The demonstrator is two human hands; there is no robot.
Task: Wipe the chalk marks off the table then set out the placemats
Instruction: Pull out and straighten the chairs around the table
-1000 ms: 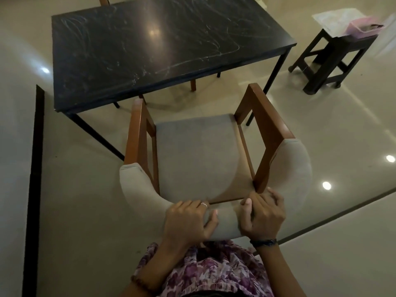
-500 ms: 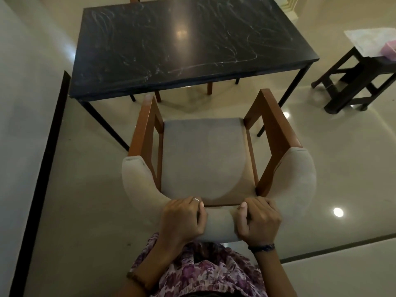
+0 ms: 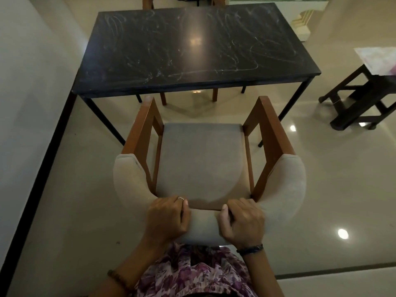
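Observation:
A black table (image 3: pixel 150 50) stands ahead of me, its top covered in white chalk scribbles (image 3: pixel 235 54). Between me and it is a wooden armchair (image 3: pixel 203 159) with a grey seat and a padded curved backrest. My left hand (image 3: pixel 167 217) and my right hand (image 3: pixel 242 221) both grip the top of that backrest, side by side, fingers curled over its front edge. A pale sheet that may be a placemat (image 3: pixel 377 58) lies on a dark stool at the right.
A white wall with a black skirting (image 3: pixel 38 163) runs along the left. The dark wooden stool (image 3: pixel 360 103) stands at the right on the glossy tiled floor. Other chair legs (image 3: pixel 215 95) show beyond the table.
The view has swung so the table now sits square ahead, and the chair lines up with its near edge. Both hands have kept their hold on the backrest.

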